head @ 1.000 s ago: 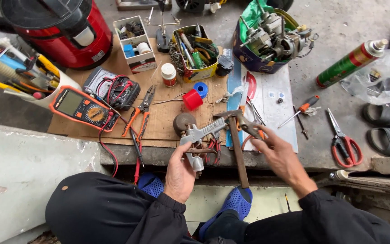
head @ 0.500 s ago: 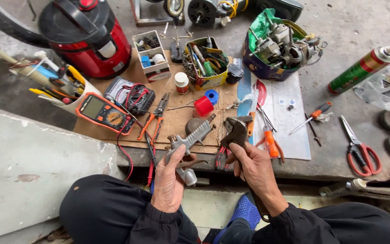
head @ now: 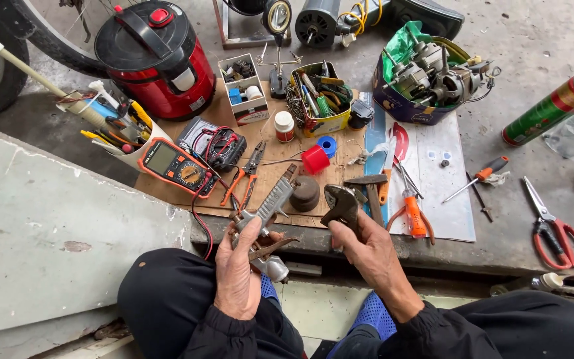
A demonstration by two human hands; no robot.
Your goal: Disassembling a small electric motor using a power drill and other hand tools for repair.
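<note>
Soft even daylight, sharp – slight wide-angle bend at edges.

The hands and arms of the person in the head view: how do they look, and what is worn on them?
Both hands are bare: the left hand and the right hand wear no gloves, rings or watch that I can see. Long black sleeves with ribbed cuffs cover both arms down to the wrists.

Orange multimeter (head: 178, 167); red scissors (head: 557, 227); green spray can (head: 553, 108); hammer (head: 370, 193)
</note>
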